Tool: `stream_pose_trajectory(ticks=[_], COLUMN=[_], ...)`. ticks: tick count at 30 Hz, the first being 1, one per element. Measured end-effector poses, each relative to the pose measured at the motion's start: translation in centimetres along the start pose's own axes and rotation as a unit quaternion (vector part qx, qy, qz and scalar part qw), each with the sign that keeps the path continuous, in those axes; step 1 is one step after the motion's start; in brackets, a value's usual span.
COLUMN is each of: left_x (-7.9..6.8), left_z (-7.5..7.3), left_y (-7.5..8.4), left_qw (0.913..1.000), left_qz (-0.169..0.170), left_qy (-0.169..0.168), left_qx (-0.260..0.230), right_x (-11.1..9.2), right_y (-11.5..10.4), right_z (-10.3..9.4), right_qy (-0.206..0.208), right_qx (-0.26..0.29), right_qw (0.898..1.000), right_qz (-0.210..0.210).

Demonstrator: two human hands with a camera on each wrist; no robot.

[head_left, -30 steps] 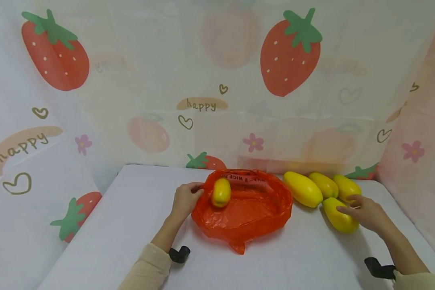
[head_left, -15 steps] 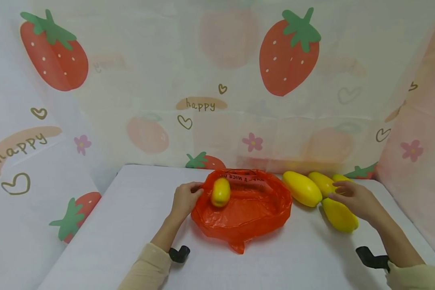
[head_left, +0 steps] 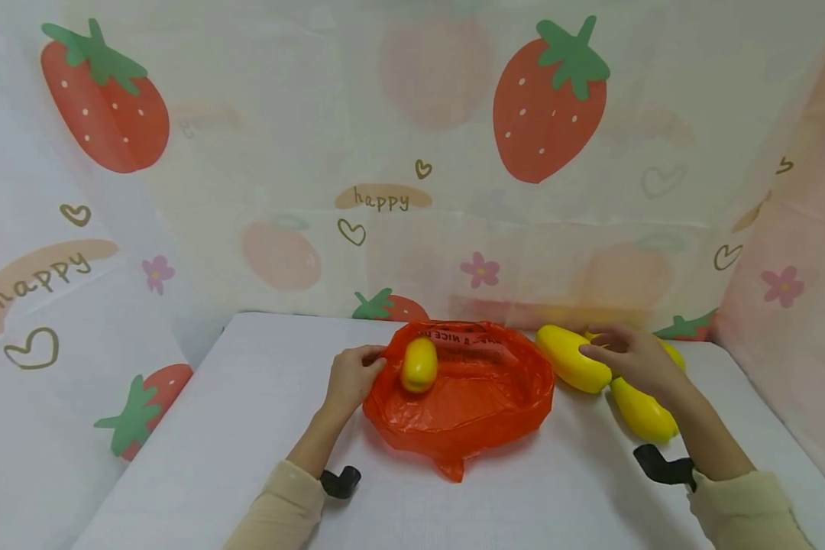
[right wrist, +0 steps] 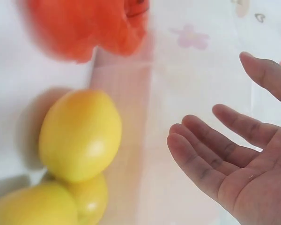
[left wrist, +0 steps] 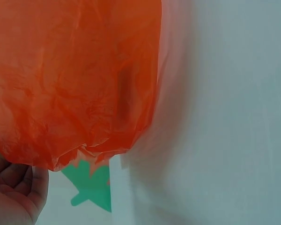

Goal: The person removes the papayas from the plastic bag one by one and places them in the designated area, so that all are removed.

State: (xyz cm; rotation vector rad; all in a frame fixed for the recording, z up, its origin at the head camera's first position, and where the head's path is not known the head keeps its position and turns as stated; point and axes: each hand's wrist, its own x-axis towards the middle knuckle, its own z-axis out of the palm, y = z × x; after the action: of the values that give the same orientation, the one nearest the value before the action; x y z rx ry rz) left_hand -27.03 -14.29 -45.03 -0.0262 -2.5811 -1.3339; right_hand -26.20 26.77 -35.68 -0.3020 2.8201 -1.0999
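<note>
A red plastic bag (head_left: 457, 439) stands with its mouth spread wide on the white table. My left hand (head_left: 349, 380) pinches the bag's left rim between thumb and fingers; the left wrist view shows the hand (left wrist: 16, 199) at the bag's edge. Inside the bag, against its left wall, lies one yellow oblong fruit (head_left: 419, 365). My right hand (head_left: 635, 359) hovers over a cluster of larger yellow oblong fruits, fingers apart and holding nothing. Nearest its fingertips is the biggest fruit (head_left: 565, 355). Another fruit (head_left: 642, 412) lies below the palm, and others are partly hidden behind the hand.
A pale curtain (head_left: 302, 153) printed with strawberries and hearts stands behind the table (head_left: 247, 428) and along both sides. The fruit cluster sits right of the bag, close to the table's back edge.
My right hand has moved left and away from me, from the front fruit to over the biggest fruit. My left hand and the bag have stayed in place.
</note>
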Motion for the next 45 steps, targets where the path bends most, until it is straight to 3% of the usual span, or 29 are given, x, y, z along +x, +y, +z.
stream_pose_trajectory(ticks=[23, 37, 45], left_x=[0.1, 0.2, 0.2], left_z=[0.3, 0.4, 0.4], left_y=[0.1, 0.3, 0.3], left_qw=[1.0000, 1.0000, 0.9999], left_qz=[-0.006, 0.004, -0.010], left_qy=[-0.001, -0.002, 0.000], left_qx=[-0.007, -0.004, -0.009], right_x=[5.8, 7.9, 9.2], right_y=[-6.7, -8.5, -8.9], right_z=[4.2, 7.3, 9.0], right_qy=[-0.051, -0.074, -0.089], right_qx=[0.010, 0.013, 0.025], right_qw=[0.998, 0.996, 0.995], right_qz=[-0.041, -0.040, -0.033])
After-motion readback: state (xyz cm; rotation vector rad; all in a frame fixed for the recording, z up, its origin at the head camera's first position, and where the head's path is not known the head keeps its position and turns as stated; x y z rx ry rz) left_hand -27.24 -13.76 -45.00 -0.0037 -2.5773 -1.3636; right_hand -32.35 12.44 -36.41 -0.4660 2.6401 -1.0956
